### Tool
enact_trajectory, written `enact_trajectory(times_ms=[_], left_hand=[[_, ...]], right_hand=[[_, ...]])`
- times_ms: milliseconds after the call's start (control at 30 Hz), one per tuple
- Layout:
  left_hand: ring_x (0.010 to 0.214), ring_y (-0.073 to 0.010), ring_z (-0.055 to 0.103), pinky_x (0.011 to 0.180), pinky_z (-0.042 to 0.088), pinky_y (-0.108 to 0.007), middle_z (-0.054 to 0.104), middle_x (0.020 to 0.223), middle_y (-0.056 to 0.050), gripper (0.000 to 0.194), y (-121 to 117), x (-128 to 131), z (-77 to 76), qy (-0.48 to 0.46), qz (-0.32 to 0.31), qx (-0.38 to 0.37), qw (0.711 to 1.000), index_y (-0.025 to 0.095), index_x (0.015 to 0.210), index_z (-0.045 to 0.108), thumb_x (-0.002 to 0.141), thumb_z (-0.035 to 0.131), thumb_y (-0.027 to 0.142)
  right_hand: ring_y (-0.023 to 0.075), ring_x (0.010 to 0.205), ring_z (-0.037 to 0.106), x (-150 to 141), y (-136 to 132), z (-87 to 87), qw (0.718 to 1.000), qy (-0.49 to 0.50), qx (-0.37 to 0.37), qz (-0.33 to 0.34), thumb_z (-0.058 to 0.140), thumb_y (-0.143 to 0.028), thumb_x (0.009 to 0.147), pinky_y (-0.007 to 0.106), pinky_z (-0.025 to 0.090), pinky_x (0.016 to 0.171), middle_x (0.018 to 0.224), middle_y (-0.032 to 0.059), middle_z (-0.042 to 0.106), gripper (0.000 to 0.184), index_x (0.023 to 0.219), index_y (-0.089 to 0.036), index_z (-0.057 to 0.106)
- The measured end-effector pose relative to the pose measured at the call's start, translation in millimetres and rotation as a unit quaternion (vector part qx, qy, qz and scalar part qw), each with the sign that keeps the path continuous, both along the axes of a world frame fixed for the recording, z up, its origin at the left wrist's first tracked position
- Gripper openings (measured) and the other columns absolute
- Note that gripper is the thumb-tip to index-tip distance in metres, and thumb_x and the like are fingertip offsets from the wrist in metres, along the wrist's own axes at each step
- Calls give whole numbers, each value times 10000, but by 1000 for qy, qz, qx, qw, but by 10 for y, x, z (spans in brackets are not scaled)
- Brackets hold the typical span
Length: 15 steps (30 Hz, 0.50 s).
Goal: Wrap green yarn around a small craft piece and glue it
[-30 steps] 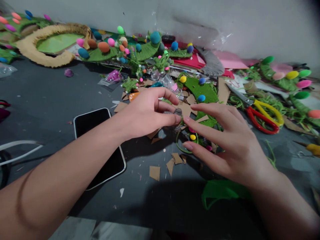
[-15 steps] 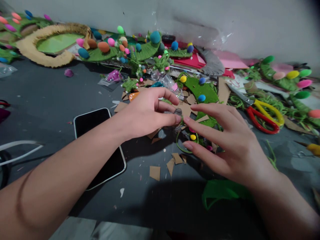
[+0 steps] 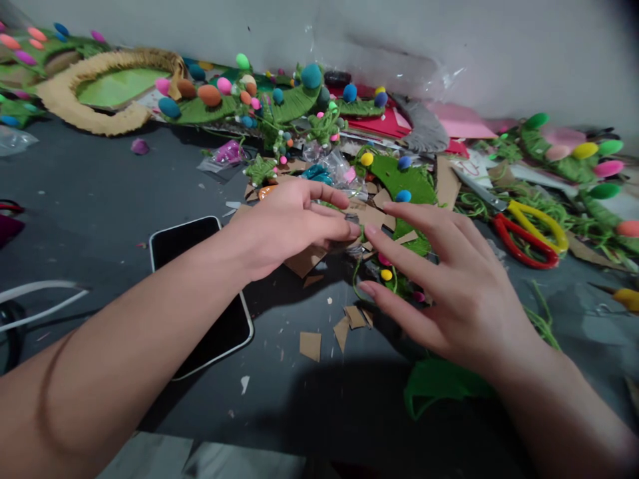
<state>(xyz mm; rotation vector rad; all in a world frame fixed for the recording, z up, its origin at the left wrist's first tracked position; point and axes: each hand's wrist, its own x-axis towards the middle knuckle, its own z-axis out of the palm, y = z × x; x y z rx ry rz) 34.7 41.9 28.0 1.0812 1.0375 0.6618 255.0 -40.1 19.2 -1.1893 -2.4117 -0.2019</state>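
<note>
My left hand (image 3: 287,229) pinches a small grey piece (image 3: 354,250) that looks wrapped in yarn; most of it is hidden behind my thumb and fingers. A strand of green yarn (image 3: 356,273) runs by the grey piece and loops down below it. My right hand (image 3: 459,279) is just to the right, fingers spread, with one fingertip at the green strand close to my left thumb. I cannot tell whether that fingertip presses on it. Below the fingers lie cardboard scraps (image 3: 310,346) and a small yellow ball (image 3: 386,275).
A phone (image 3: 184,243) lies under my left forearm. Scissors (image 3: 532,233) with red and yellow handles are at the right, beside tangled green yarn. Green felt (image 3: 439,386) lies near my right wrist. Along the wall stand green wreaths with coloured balls and a tan ring (image 3: 94,120).
My left fingers have shifted slightly on the grey piece, and the right fingertips have moved a little to the left. The surroundings look the same.
</note>
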Motion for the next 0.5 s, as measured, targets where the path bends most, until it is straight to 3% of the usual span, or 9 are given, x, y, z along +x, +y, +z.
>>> enact_trajectory(times_ms=[133, 267, 333, 400, 500], left_hand=[[517, -90, 574, 495, 412, -250, 693, 709, -6, 306, 14, -6, 8, -31, 27, -46, 998, 185, 996, 655, 758, 837, 121], [545, -100, 595, 479, 383, -244, 727, 767, -39, 275, 34, 8, 18, -28, 27, -63, 997, 181, 975, 663, 765, 830, 122], [539, -96, 595, 477, 379, -235, 719, 735, -32, 274, 38, 15, 21, -24, 30, -62, 997, 176, 968, 649, 767, 817, 97], [557, -102, 618, 497, 411, -229, 715, 712, -22, 288, 35, 15, 14, -19, 31, -45, 998, 174, 963, 631, 762, 815, 80], [683, -153, 708, 603, 521, -261, 751, 769, -26, 324, 15, 4, -16, 0, 10, 25, 1000, 189, 972, 611, 758, 848, 133]], right_hand=[[417, 1408, 516, 4, 4, 2, 1000, 7, 8, 3, 715, -391, 938, 606, 481, 1130, 1571, 190, 482, 619, 1505, -200, 559], [400, 1447, 484, -34, -3, 18, 1000, 26, 11, -4, 702, -408, 952, 603, 468, 1140, 1618, 183, 429, 724, 1600, -227, 434], [362, 1393, 542, -58, -6, 28, 997, 76, 19, -5, 717, -345, 947, 553, 483, 1129, 1541, 178, 519, 639, 1536, -208, 509], [303, 1263, 628, -73, -5, 33, 986, 163, 23, -19, 735, -253, 929, 480, 514, 1074, 1358, 147, 649, 443, 1357, -197, 636], [197, 969, 664, -62, 3, 24, 958, 279, 7, -67, 728, -193, 918, 361, 526, 868, 1025, 57, 696, 115, 1018, -204, 672]])
